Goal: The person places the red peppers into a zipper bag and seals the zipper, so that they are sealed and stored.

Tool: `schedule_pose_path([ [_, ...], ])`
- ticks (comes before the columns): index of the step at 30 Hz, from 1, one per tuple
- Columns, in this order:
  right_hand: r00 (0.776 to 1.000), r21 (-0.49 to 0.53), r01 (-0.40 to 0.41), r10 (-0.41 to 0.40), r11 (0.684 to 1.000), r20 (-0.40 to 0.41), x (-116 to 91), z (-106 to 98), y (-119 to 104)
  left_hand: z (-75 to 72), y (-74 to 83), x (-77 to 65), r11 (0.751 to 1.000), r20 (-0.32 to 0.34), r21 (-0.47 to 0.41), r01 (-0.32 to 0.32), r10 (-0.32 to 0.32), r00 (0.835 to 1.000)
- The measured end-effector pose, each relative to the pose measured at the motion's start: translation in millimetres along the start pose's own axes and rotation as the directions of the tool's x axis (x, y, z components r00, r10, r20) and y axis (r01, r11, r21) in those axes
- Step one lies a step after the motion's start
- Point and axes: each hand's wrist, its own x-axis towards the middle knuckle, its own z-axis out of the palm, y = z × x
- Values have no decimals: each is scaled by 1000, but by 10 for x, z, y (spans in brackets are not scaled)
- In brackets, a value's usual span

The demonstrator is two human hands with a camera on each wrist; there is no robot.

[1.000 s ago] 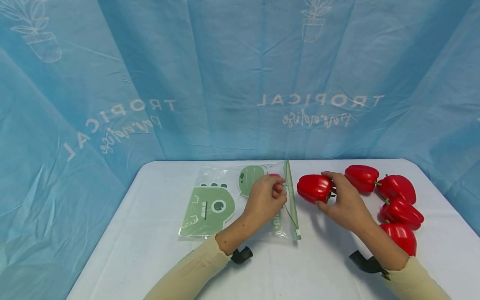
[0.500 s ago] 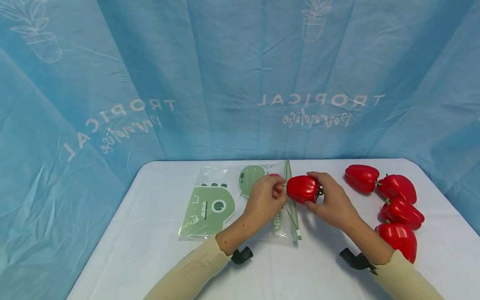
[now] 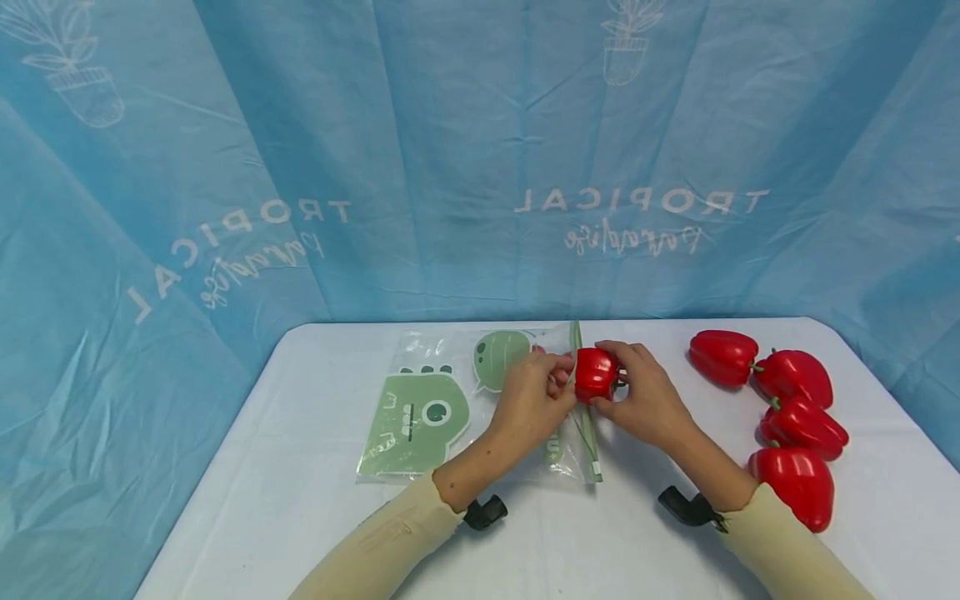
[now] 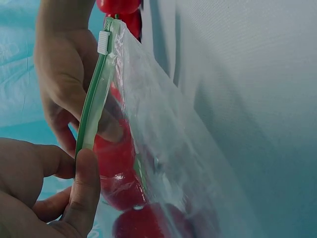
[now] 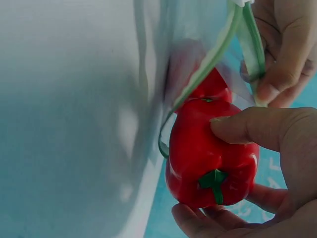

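Observation:
A clear zip bag (image 3: 416, 417) with green cartoon prints lies on the table, its green-edged mouth facing right. My left hand (image 3: 534, 387) pinches the upper lip of that mouth between thumb and fingers, holding it raised. My right hand (image 3: 648, 396) grips a red bell pepper (image 5: 210, 153) by its stem end, thumb on one side and fingers on the other. The pepper's front part is inside the bag's mouth. Within the bag, another red pepper (image 4: 141, 222) shows through the plastic, just ahead of the held one. A white slider (image 4: 103, 42) sits at one end of the zip.
Several more red bell peppers (image 3: 797, 483) lie in a curved row on the right of the white table (image 3: 247, 517). A blue printed curtain (image 3: 450, 150) hangs right behind the table's far edge. Black wrist-camera mounts (image 3: 486, 512) sit under both wrists.
My right hand has carried the pepper leftward from beside the bag into its mouth. My left hand has stayed nearly in place, keeping its pinch on the bag's lip.

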Motion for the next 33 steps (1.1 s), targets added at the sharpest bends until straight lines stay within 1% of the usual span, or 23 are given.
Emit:
schedule_pose_path([
  [6, 999, 31, 52, -52, 998, 14, 99, 113, 37, -3, 20, 0, 1000, 2, 10, -5, 5, 1000],
  [8, 998, 38, 56, -57, 998, 28, 128, 145, 48, -4, 21, 1, 1000, 2, 8, -12, 12, 1000],
  [17, 998, 95, 7, -14, 995, 66, 256, 261, 79, -7, 6, 1, 1000, -4, 15, -18, 18, 1000],
  [22, 997, 137, 34, -43, 990, 63, 327, 309, 91, -9, -3, 9, 999, -13, 35, -24, 25, 1000],
  [26, 994, 182, 91, -101, 979, 44, 390, 353, 111, -14, -7, 13, 999, -12, 46, -24, 25, 1000],
  [29, 991, 195, 124, -131, 973, 23, 433, 384, 120, -18, -11, 16, 999, -9, 48, -25, 26, 1000],
  [31, 990, 203, 127, -135, 971, 25, 453, 398, 121, -22, -16, 16, 999, -8, 43, -26, 26, 1000],
  [33, 992, 206, 112, -123, 972, 41, 461, 403, 113, -26, -18, 17, 999, -11, 40, -27, 28, 1000],
])
